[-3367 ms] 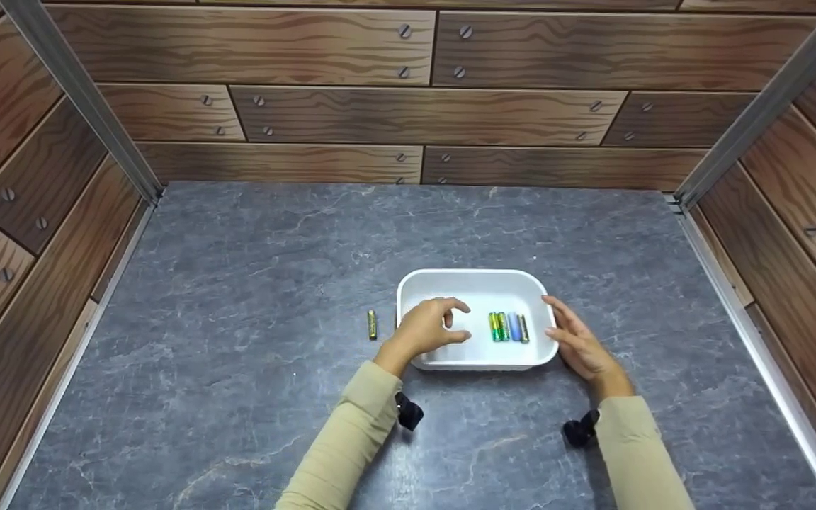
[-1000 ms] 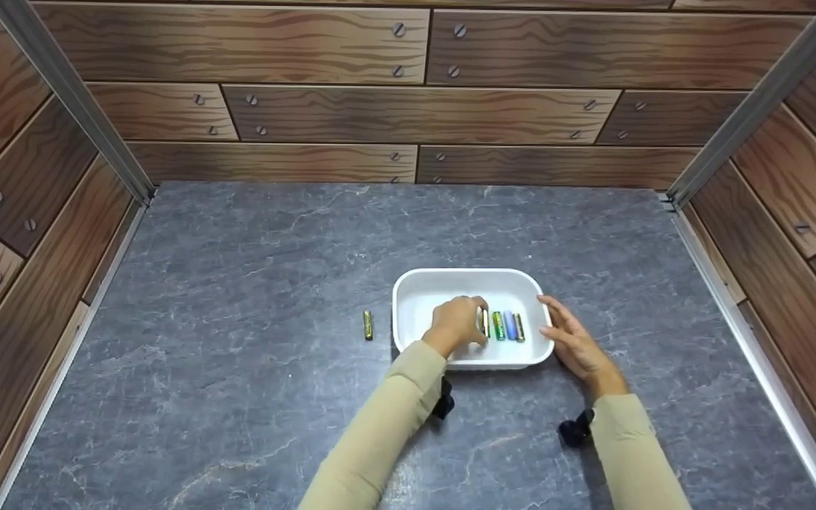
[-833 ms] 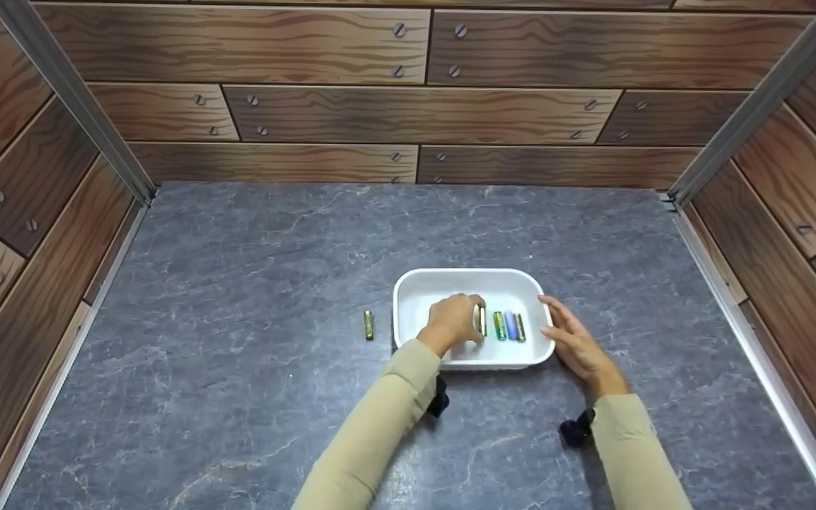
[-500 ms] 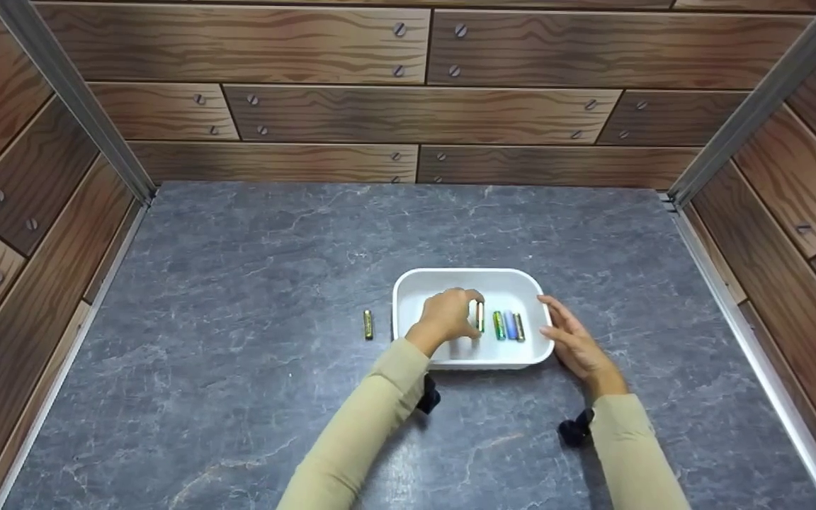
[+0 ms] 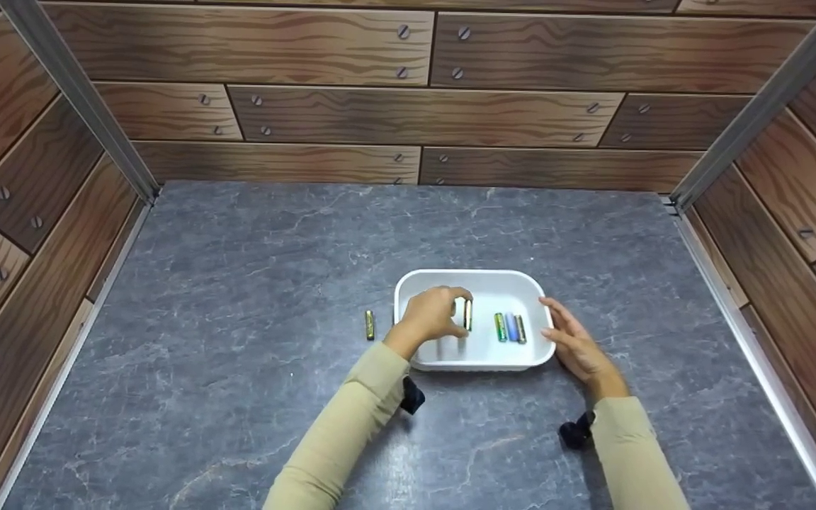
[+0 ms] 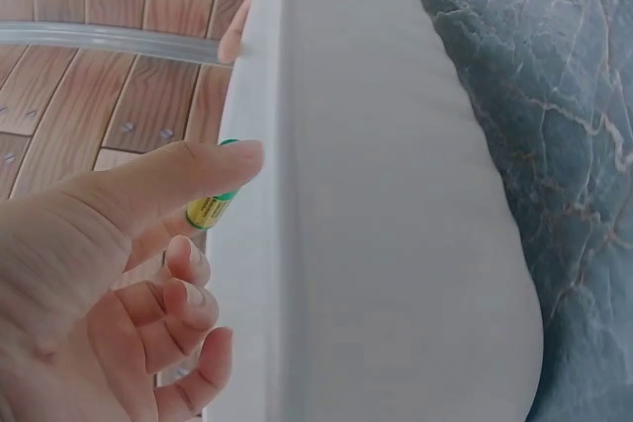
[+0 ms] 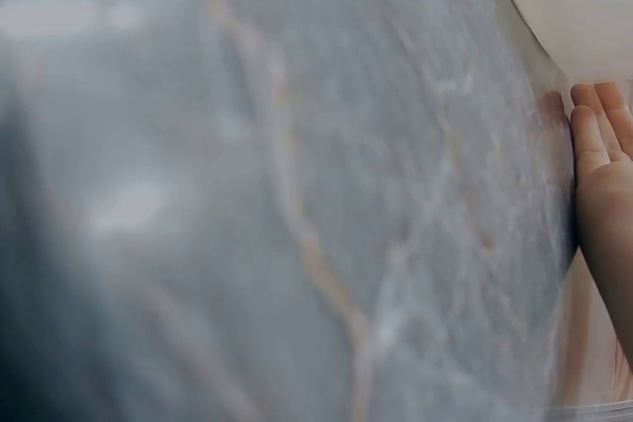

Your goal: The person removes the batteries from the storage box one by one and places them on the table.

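Note:
A white plastic tub stands on the grey marbled tabletop. Over its left half, my left hand pinches a green and yellow battery end to end between thumb and finger. The left wrist view shows this battery partly behind the thumb, above the tub's rim. Three batteries stay side by side on the tub floor: a green one, a blue one and a dark gold one. My right hand rests against the tub's right end, its fairly straight fingers touching the wall.
Another gold and black battery lies on the tabletop, just left of the tub. Wood-patterned panels close off the back and both sides, with metal posts at the corners.
Earlier the left hand hovered with nothing in its fingers. It has picked the leftmost battery out of the row and moved left with it. The right hand stays at the tub's end.

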The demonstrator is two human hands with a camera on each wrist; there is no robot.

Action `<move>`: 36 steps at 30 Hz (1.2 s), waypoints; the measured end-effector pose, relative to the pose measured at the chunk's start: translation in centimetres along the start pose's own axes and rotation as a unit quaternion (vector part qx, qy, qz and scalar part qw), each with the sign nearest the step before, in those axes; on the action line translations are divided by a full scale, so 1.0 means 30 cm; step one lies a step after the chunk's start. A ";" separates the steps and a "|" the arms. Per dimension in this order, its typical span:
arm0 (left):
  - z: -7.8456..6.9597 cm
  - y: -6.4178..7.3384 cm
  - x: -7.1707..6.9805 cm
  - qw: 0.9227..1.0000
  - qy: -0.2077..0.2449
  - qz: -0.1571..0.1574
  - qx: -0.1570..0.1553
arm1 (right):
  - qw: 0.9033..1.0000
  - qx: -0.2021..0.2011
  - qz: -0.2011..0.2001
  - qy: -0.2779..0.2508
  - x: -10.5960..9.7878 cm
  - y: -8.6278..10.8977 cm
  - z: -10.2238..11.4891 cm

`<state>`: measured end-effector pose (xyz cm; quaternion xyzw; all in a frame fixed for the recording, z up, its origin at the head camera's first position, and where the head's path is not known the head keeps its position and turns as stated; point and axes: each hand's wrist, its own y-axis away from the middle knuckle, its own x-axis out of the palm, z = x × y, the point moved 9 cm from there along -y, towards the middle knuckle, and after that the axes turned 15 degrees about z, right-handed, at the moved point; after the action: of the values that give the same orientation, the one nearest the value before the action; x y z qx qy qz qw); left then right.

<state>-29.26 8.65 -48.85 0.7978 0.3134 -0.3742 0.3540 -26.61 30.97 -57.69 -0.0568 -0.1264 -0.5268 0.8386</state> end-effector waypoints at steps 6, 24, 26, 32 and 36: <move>0.020 0.032 -0.023 1.000 0.021 -0.012 0.019 | 1.000 -0.002 0.004 -0.002 -0.001 0.001 0.001; 0.129 0.131 -0.065 0.997 0.075 -0.023 0.028 | 1.000 0.014 -0.015 -0.002 0.001 -0.003 -0.002; 0.145 0.139 -0.068 0.996 0.075 -0.026 0.026 | 1.000 0.012 -0.014 -0.003 0.001 -0.003 -0.003; 0.190 0.160 -0.072 0.996 0.079 -0.035 0.017 | 1.000 0.006 0.002 -0.005 0.004 -0.004 -0.003; 0.210 0.170 -0.067 0.995 0.093 -0.034 0.017 | 1.000 0.005 0.003 0.000 0.003 -0.002 -0.002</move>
<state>-28.78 0.32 -48.49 0.8239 0.3652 -0.3160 0.2966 -26.62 30.86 -57.72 -0.0532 -0.1288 -0.5235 0.8405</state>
